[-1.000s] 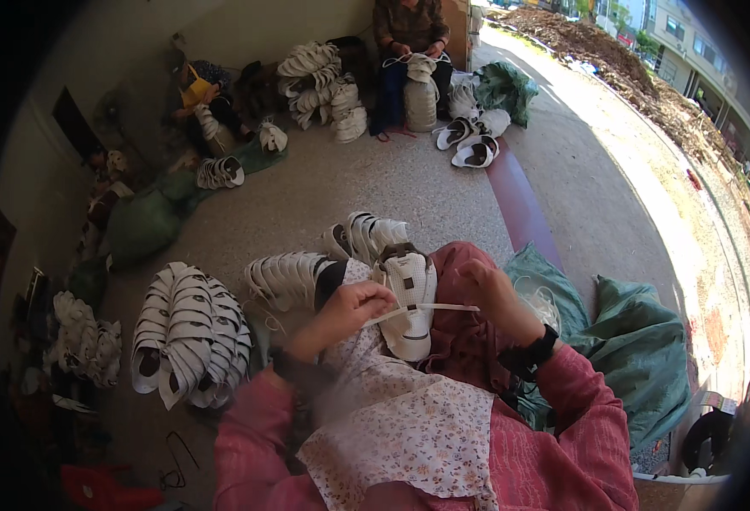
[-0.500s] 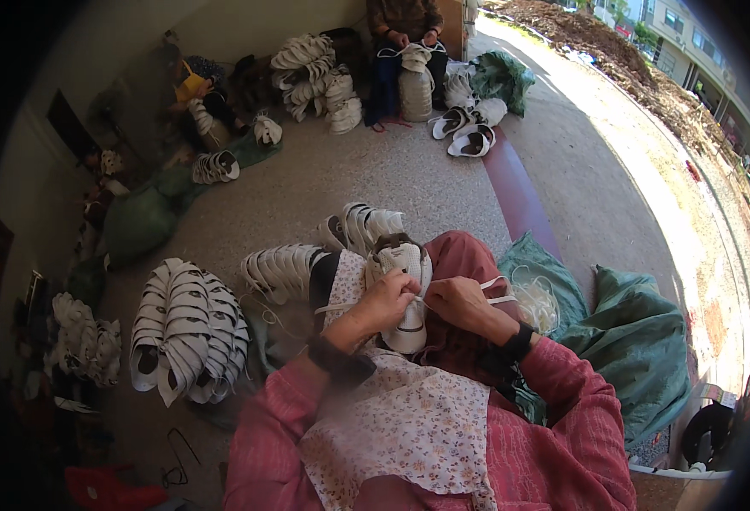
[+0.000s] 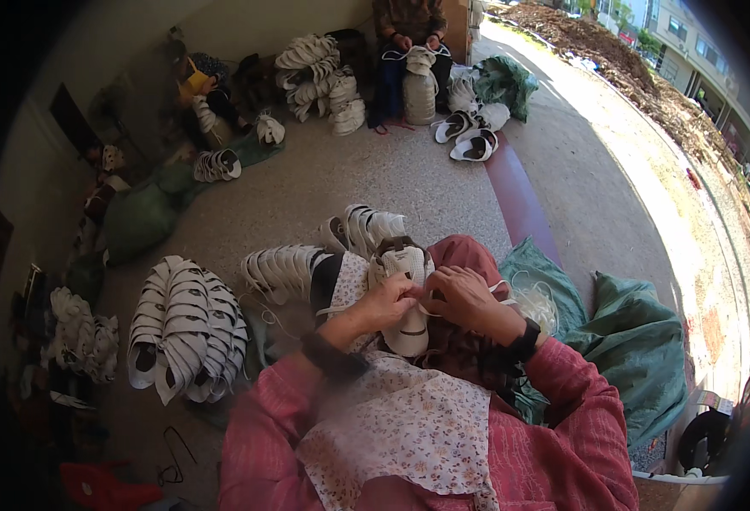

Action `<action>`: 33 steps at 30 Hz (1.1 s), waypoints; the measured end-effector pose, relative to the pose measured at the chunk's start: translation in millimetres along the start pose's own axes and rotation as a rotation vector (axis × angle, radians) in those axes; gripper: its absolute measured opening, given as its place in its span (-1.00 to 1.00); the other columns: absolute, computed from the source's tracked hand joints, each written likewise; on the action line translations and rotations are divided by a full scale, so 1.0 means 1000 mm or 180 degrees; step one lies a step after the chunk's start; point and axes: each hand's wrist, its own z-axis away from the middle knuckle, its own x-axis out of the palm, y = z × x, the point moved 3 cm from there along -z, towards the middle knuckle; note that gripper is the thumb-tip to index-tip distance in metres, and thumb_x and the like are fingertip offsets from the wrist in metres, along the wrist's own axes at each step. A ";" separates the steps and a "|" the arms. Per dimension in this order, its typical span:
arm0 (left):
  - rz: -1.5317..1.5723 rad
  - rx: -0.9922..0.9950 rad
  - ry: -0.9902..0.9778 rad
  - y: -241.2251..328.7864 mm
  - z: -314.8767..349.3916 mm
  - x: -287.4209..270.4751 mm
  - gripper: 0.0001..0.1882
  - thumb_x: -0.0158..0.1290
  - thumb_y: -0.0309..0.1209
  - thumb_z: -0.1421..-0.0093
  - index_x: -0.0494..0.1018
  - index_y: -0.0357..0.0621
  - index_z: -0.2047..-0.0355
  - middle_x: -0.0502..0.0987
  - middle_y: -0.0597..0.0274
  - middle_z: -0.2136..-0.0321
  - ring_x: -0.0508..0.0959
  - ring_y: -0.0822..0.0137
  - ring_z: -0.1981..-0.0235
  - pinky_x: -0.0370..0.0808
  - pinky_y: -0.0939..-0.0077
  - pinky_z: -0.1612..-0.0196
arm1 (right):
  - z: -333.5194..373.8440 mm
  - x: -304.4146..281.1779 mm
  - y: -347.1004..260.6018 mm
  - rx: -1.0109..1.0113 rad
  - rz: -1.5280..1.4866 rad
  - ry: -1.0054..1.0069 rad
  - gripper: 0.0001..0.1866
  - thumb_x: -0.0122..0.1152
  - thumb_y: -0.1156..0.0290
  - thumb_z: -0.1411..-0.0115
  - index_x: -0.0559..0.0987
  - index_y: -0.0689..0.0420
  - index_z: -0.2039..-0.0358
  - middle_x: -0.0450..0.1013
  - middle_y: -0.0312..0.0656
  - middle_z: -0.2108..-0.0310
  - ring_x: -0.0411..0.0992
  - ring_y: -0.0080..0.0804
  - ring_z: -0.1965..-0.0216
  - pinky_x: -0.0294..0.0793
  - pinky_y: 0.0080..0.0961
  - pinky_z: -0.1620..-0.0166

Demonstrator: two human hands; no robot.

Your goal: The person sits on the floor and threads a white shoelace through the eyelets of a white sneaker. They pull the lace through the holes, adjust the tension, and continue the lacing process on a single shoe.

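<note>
A white shoe upper (image 3: pixel 406 339) with a dark opening lies across my lap, its toe toward me. Over its middle, my left hand (image 3: pixel 383 302) is closed, thumb and forefinger pinching a white shoelace. My right hand (image 3: pixel 470 300) is closed on the lace close beside it, fingertips nearly meeting those of the left. Lace ends trail out to both sides of the hands. The exact spot where the fingers meet the lace is partly hidden by the knuckles. A floral apron (image 3: pixel 400 417) covers my lap.
Stacked white shoe uppers (image 3: pixel 186 328) stand on the floor at the left, with another nested row (image 3: pixel 281 271) by my knee. A bundle of loose laces (image 3: pixel 535 308) lies on a green sack (image 3: pixel 635 349) at the right. Across the floor, a co-worker (image 3: pixel 413 38) handles a shoe upper on a stand.
My right hand has turned over the shoe, its fingers curling closer to the left hand. The lace loop at the right has drawn in. My left hand has barely moved.
</note>
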 end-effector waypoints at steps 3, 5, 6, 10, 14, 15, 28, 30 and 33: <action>-0.0190 0.0385 0.0162 0.014 0.007 -0.006 -0.83 0.09 -0.52 -0.27 0.57 -0.22 0.14 0.51 0.11 0.23 0.56 0.23 0.16 0.48 0.41 0.07 | -0.009 -0.010 0.003 -0.0161 0.0322 -0.0222 -0.76 0.31 0.23 -0.12 0.56 0.03 0.23 0.52 -0.16 0.25 0.52 -0.13 0.10 0.40 -0.18 0.01; -0.0202 0.0538 0.0332 0.021 0.011 -0.011 -0.84 0.11 -0.52 -0.27 0.57 -0.22 0.16 0.55 0.11 0.27 0.58 0.21 0.21 0.49 0.41 0.11 | -0.017 -0.012 0.008 -0.0241 0.0150 -0.0597 -0.77 0.32 0.26 -0.11 0.56 0.02 0.24 0.53 -0.15 0.27 0.53 -0.12 0.13 0.43 -0.17 0.05; -0.0149 0.0605 0.0439 0.022 0.010 -0.013 -0.85 0.13 -0.51 -0.26 0.58 -0.21 0.17 0.56 0.12 0.30 0.59 0.20 0.23 0.50 0.41 0.14 | -0.021 -0.013 0.011 -0.0278 0.0064 -0.0785 -0.78 0.32 0.27 -0.10 0.55 0.01 0.25 0.53 -0.15 0.29 0.54 -0.11 0.15 0.45 -0.17 0.07; -0.0366 0.0870 0.0729 0.024 0.009 -0.016 -0.86 0.17 -0.53 -0.22 0.59 -0.21 0.20 0.61 0.11 0.34 0.62 0.16 0.26 0.52 0.40 0.18 | -0.027 -0.008 0.016 -0.0461 0.0085 -0.0997 -0.75 0.33 0.31 -0.05 0.56 0.02 0.24 0.55 -0.15 0.34 0.58 -0.10 0.23 0.50 -0.15 0.20; -0.0586 0.1155 0.0626 0.005 0.004 -0.010 -0.85 0.17 -0.56 -0.20 0.59 -0.20 0.21 0.62 0.10 0.32 0.62 0.12 0.22 0.54 0.36 0.13 | -0.031 -0.005 0.003 -0.0338 0.0654 -0.1305 -0.76 0.30 0.36 -0.03 0.57 0.04 0.24 0.56 -0.12 0.43 0.60 -0.07 0.32 0.52 -0.12 0.32; -0.0673 0.1274 0.0619 0.002 0.003 -0.007 -0.85 0.16 -0.57 -0.19 0.60 -0.20 0.21 0.62 0.11 0.31 0.62 0.12 0.22 0.54 0.35 0.12 | -0.031 -0.003 0.002 -0.0260 0.0824 -0.1446 -0.77 0.30 0.38 -0.03 0.58 0.04 0.25 0.56 -0.12 0.45 0.61 -0.06 0.33 0.52 -0.12 0.34; -0.1042 0.0987 0.0478 0.003 -0.007 -0.006 -0.84 0.14 -0.48 -0.24 0.61 -0.21 0.18 0.63 0.05 0.30 0.62 0.06 0.24 0.55 0.32 0.15 | -0.023 0.004 0.024 -0.0700 0.0271 -0.0598 -0.84 0.33 0.30 -0.01 0.58 0.07 0.44 0.51 -0.10 0.55 0.54 -0.05 0.41 0.46 -0.12 0.33; -0.0813 0.0891 0.0486 0.002 -0.012 -0.008 -0.83 0.15 -0.45 -0.25 0.61 -0.22 0.18 0.63 0.04 0.32 0.63 0.08 0.25 0.54 0.34 0.17 | -0.021 0.005 0.025 -0.0966 0.0322 -0.0293 -0.85 0.32 0.31 -0.02 0.56 0.08 0.45 0.49 -0.13 0.57 0.53 -0.08 0.43 0.45 -0.17 0.30; -0.0211 0.0590 0.0234 -0.002 -0.020 -0.008 -0.81 0.17 -0.42 -0.25 0.61 -0.22 0.17 0.62 0.06 0.33 0.63 0.12 0.26 0.53 0.36 0.18 | -0.021 0.007 0.027 -0.1119 0.0548 -0.0241 -0.86 0.29 0.33 -0.04 0.53 0.07 0.47 0.46 -0.18 0.59 0.51 -0.12 0.44 0.45 -0.23 0.26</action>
